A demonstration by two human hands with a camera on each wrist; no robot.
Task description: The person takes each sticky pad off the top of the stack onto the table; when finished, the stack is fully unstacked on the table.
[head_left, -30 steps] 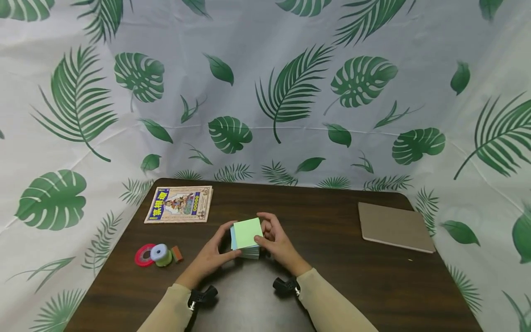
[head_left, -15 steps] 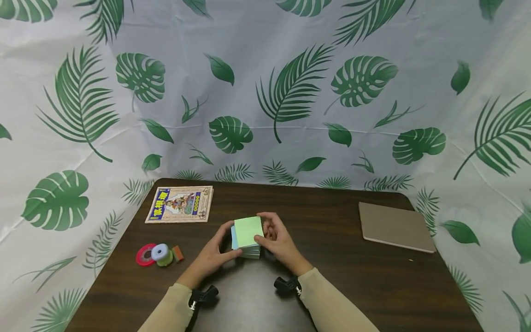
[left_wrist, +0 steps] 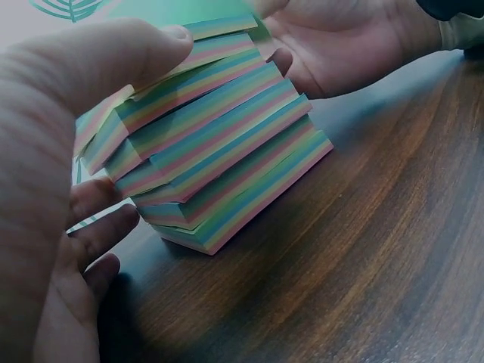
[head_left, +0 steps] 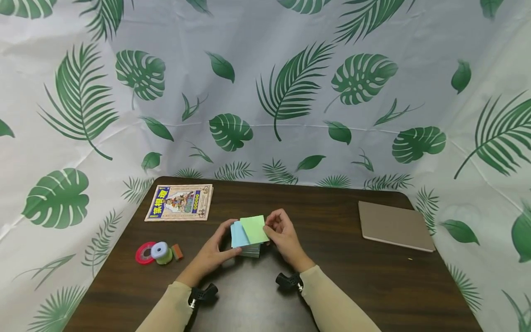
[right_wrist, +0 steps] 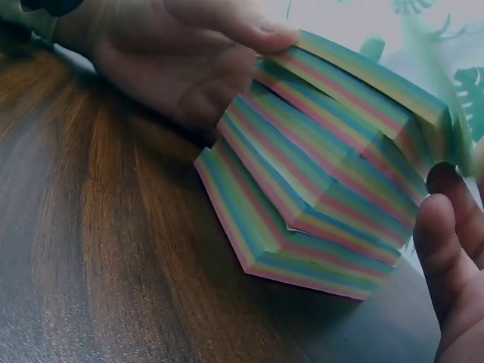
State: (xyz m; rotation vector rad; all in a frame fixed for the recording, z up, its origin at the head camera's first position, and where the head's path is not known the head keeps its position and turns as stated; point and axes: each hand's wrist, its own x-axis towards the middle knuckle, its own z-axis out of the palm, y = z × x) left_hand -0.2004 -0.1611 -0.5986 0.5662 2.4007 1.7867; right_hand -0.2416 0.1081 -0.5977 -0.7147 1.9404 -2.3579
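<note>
A tall stack of striped sticky-note pads (left_wrist: 219, 144) stands on the dark wood table, its layers unevenly offset. My left hand (head_left: 212, 254) holds the upper stack from the left, thumb along the near side. On top, a light green sticky note (head_left: 256, 229) sits skewed over a blue sticky note (head_left: 238, 234), whose left part shows. Between thumb and fingers, my right hand (head_left: 286, 237) pinches the green note at its right edge. In the right wrist view the green sheet is blurred beside the right fingers (right_wrist: 440, 234).
A comic-style booklet (head_left: 180, 203) lies at the back left. Nearer on the left are a red tape roll (head_left: 143, 253), a blue-and-green spool (head_left: 162, 253) and a small orange-brown block (head_left: 177, 251). A brown notebook (head_left: 396, 226) lies at right. A leaf-print curtain surrounds the table.
The green note has turned and slid to the right with my right hand, uncovering more of the blue one. My left hand keeps its hold on the stack.
</note>
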